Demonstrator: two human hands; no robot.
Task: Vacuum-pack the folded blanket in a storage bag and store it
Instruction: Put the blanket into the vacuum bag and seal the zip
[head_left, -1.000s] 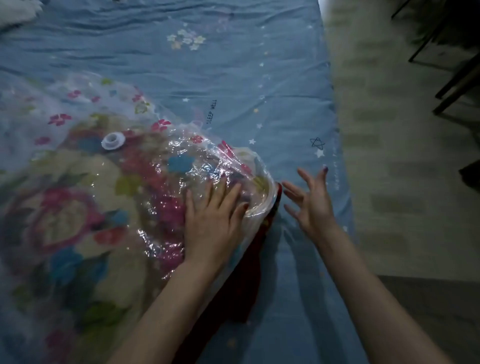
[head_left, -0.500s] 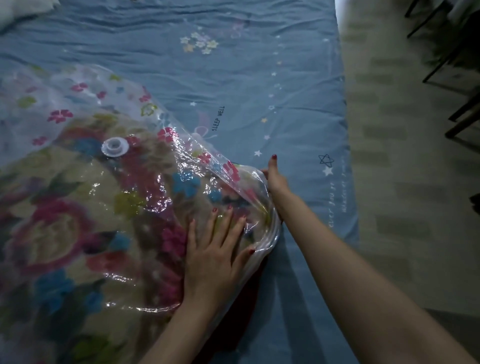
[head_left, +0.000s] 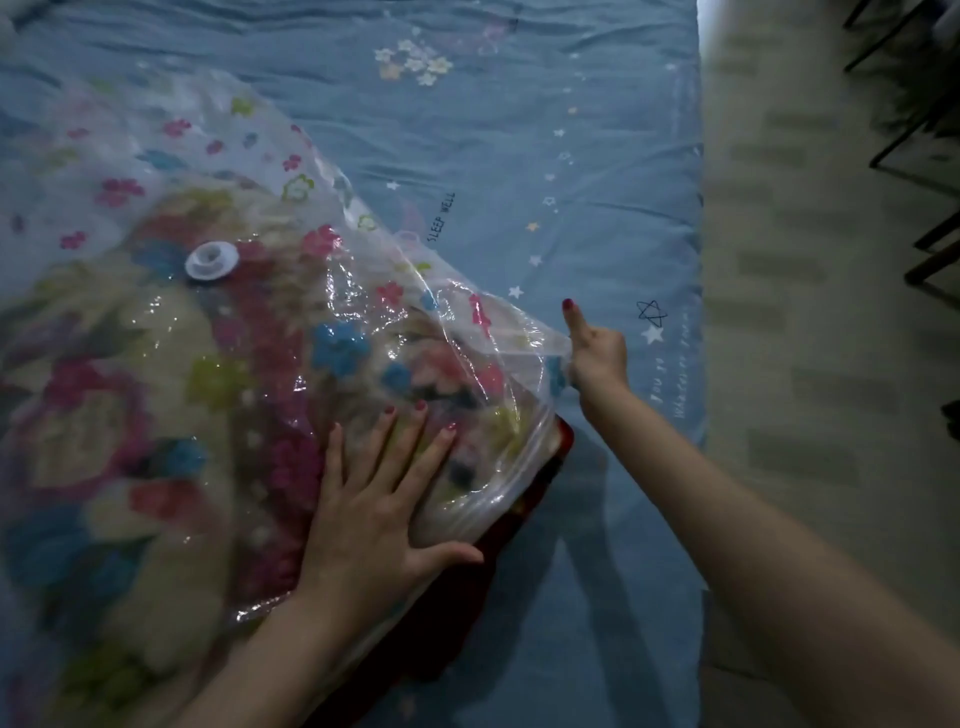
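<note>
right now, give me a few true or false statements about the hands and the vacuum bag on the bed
1. The left hand lies flat with fingers spread on the vacuum storage bag. True.
2. The right hand rests open on the blue bedsheet, away from the bag. False: it grips the bag's corner and pulls it.
3. The white valve sits on the bag's upper face, beyond the left hand. True.
4. The floral blanket lies beside the bag. False: it is inside it.
5. The bedsheet reads "SLEEP WELL". True.
</note>
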